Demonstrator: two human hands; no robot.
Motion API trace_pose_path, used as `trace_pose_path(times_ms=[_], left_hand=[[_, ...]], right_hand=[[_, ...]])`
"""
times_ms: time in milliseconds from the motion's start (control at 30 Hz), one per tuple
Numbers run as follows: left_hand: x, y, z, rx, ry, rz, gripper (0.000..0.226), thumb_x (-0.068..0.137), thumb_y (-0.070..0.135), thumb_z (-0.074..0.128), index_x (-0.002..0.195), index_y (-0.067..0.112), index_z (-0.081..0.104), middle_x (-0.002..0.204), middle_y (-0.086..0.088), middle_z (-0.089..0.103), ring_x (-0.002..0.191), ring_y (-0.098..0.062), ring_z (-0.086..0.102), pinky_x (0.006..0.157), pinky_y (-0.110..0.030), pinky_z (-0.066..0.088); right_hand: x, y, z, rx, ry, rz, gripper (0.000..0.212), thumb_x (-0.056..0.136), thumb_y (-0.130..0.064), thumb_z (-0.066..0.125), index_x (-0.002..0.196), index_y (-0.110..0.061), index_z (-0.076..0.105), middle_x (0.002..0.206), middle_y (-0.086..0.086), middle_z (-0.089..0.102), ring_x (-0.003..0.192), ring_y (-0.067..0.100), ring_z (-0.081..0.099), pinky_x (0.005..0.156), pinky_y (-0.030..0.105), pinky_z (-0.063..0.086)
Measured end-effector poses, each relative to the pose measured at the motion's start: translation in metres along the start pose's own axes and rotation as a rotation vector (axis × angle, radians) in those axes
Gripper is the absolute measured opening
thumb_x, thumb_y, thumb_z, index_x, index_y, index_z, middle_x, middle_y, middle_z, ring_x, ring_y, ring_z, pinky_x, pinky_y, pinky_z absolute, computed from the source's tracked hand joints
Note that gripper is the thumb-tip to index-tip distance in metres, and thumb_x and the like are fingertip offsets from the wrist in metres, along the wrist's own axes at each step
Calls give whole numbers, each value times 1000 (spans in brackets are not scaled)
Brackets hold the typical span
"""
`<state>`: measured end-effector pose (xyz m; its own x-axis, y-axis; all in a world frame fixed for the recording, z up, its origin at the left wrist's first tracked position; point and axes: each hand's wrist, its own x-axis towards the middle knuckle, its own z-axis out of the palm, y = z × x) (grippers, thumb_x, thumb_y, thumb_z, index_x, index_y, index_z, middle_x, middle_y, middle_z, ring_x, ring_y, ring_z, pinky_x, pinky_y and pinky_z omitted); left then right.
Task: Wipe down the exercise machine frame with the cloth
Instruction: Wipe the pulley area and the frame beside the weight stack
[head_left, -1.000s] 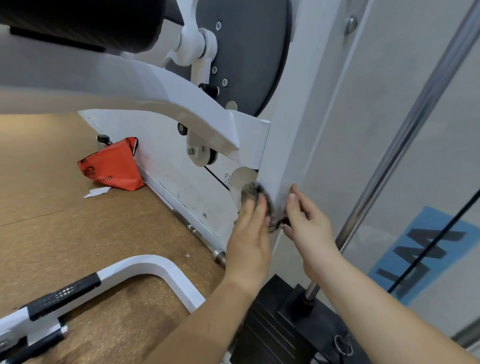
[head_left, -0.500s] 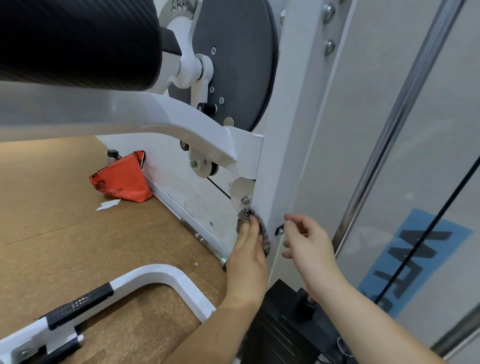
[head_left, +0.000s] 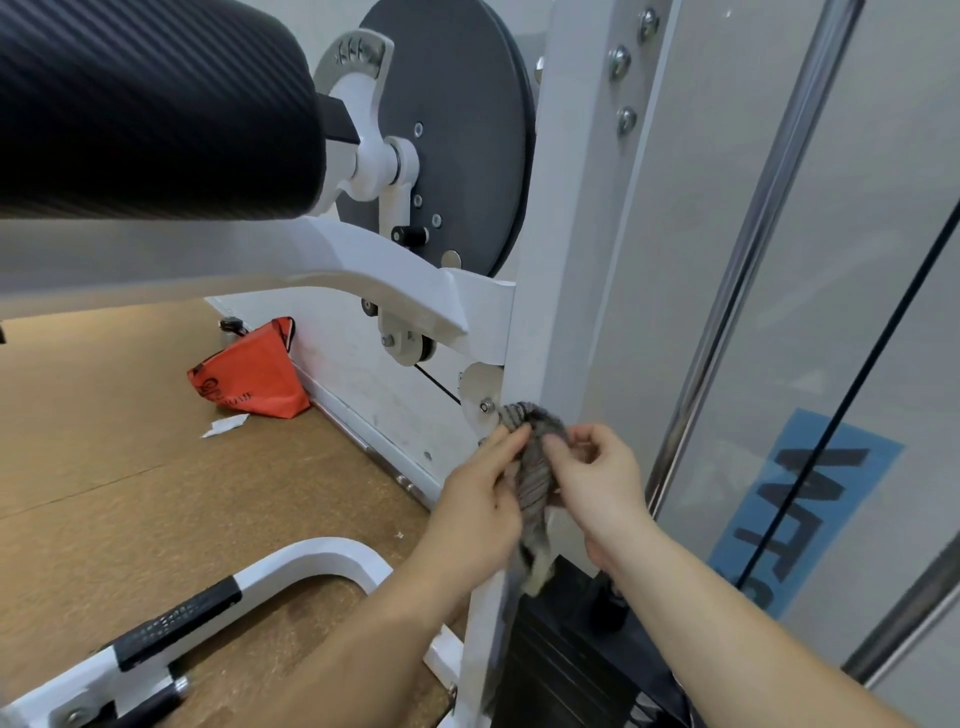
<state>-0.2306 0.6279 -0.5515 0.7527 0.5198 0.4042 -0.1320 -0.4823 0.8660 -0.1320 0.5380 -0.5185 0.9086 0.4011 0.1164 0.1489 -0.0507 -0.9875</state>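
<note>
Nearest, a white curved bar (head_left: 322, 558) with a black grip (head_left: 176, 618) stands on the brown floor (head_left: 104, 493), left of the black weight stack (head_left: 561, 665). Above the stack, both hands hold a grey striped cloth (head_left: 535, 473) bunched between them, just in front of the machine's white upright post (head_left: 550, 249). The right hand (head_left: 597, 483) pinches the cloth's upper part with curled fingers. The left hand (head_left: 480, 504) lays nearly straight fingers along it; its thumb is hidden, so I cannot tell whether it grips. Farther back an orange bag (head_left: 254, 374) lies against the wall base. Overhead are a black padded roller (head_left: 156, 104) and a dark disc (head_left: 457, 130).
</note>
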Motion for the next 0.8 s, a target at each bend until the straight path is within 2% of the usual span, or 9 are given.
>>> trace_pose_path(times_ms=[133,200,300,433,567,633,667,733,800], left_hand=[[-2,-4,-21,7,128,-80,48,103,10,49,145,35,55,142,21,57,130,10,49,110,-20,43],[-7,-8,-20,-51,209,-138,45,104,13,51,141,37,57,134,19,62,120,6,57,103,-21,49],[-15,-20,-14,-105,241,-194,43,103,17,52,136,45,56,132,15,63,112,-3,62,99,-29,54],[-24,-38,3,6,190,-182,49,106,26,51,153,34,43,154,16,45,142,-2,40,120,-36,37],[-20,-52,22,96,22,-106,60,108,30,45,163,30,20,169,13,16,153,4,8,126,-24,11],[-18,-58,31,144,-26,-83,61,109,28,43,163,30,15,171,13,6,149,11,0,119,-11,3],[-17,-61,34,166,-6,-73,60,109,26,42,163,31,17,171,13,6,146,12,2,116,-8,4],[-17,-67,39,191,61,-73,56,109,25,41,161,35,24,167,13,14,139,10,16,115,-14,18],[-21,-77,41,198,88,-75,58,108,22,44,159,43,26,158,16,22,133,6,30,112,-19,31]], right_hand=[[15,-38,-3,41,293,-252,8,100,-22,65,102,-22,57,93,-1,64,84,16,63,78,32,54],[20,-53,4,98,311,-320,17,98,-20,65,109,-27,54,102,-7,65,91,12,66,81,31,56],[12,-43,26,56,266,-358,31,97,-14,64,118,-35,58,116,-16,65,111,9,64,99,30,52],[-3,2,38,-26,200,-367,31,99,-11,61,128,-21,64,135,-4,60,128,13,56,111,31,45],[-4,22,29,-73,85,-327,41,98,-19,60,139,-22,61,150,0,55,142,15,48,119,40,40],[4,5,27,-55,59,-313,56,101,-22,58,155,-25,45,162,-7,41,149,6,34,124,28,28],[10,-9,28,-61,63,-317,60,103,-28,57,159,-25,37,164,-9,36,150,3,29,124,24,24],[23,-31,34,-79,90,-347,69,103,-47,54,163,-26,28,168,-8,30,153,6,25,128,32,21],[26,-31,42,-120,107,-397,72,104,-48,54,165,-25,21,171,-6,19,157,6,15,130,37,15]])
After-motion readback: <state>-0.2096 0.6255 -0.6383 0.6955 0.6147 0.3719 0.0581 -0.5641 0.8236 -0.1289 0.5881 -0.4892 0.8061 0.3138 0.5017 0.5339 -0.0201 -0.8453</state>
